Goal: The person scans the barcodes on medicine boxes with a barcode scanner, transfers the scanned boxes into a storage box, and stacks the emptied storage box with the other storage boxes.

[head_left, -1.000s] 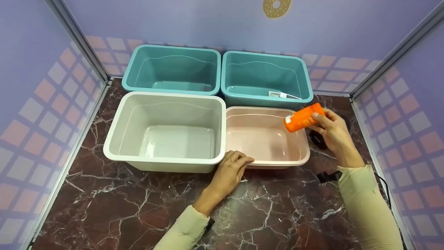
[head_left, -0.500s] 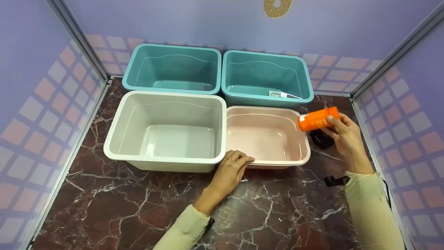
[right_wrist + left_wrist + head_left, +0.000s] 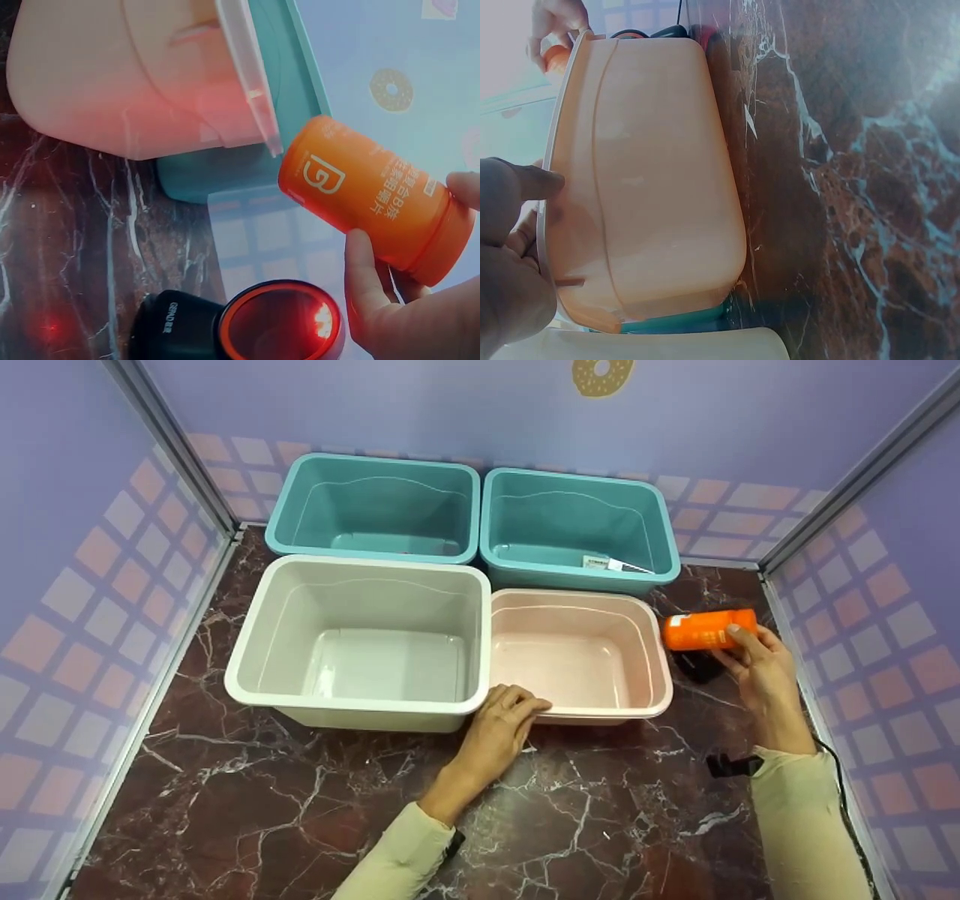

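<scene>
My right hand [image 3: 766, 667] grips an orange bottle [image 3: 701, 631] near its capped end, with thumb and fingers on opposite sides. The bottle lies sideways in the air, just right of the pink bin [image 3: 658, 690]. In the right wrist view, white lettering shows on the bottle [image 3: 364, 191], and below it stands a black scanner [image 3: 281, 322] whose round window glows red. My left hand [image 3: 496, 729] holds the front rim of the pink bin near its left corner; in the left wrist view the thumb lies outside the rim and fingers show behind it.
A white bin [image 3: 360, 707] stands left of the pink one. Behind them are two teal bins, the left one [image 3: 375, 559] and the right one [image 3: 577, 577], which has a white labelled item [image 3: 604, 563] inside. Purple walls [image 3: 900, 585] enclose the dark marbled table [image 3: 300, 810].
My right hand has carried the orange bottle right and slightly towards me, from over the pink bin's edge to above the black scanner, turning it nearly level. The left hand stays put.
</scene>
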The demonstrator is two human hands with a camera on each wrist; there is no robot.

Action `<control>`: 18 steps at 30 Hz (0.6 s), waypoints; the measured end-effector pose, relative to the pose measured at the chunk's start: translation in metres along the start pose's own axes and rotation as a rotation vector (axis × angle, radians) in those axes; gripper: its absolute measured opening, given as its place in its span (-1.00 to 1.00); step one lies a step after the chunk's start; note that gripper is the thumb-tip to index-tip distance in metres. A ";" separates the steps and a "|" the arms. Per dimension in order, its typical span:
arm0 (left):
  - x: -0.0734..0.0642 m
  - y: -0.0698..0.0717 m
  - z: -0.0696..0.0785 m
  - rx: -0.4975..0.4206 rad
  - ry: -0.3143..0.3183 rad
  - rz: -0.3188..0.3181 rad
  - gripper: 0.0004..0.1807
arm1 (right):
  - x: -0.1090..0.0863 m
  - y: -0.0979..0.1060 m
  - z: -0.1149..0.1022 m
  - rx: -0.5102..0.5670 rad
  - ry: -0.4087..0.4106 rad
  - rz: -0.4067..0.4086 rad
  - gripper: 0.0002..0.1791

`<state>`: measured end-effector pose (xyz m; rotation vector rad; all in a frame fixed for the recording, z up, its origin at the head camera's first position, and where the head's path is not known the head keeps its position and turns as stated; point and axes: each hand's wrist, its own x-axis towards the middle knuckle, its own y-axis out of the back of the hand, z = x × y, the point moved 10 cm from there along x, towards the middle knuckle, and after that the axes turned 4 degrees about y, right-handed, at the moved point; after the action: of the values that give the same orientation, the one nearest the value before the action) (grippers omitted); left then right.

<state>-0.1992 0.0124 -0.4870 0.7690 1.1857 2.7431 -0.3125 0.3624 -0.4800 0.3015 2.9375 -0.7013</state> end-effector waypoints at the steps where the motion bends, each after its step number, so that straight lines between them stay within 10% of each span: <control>1: 0.000 0.000 0.000 0.000 0.001 0.001 -0.79 | 0.000 0.003 0.001 0.005 -0.001 0.015 -0.83; 18: 0.000 -0.002 -0.002 -0.005 0.016 -0.010 -0.78 | -0.009 0.034 0.024 -0.002 -0.042 0.174 -0.71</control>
<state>-0.2003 0.0124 -0.4893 0.7408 1.1824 2.7482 -0.2955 0.3796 -0.5143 0.5273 2.8281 -0.6710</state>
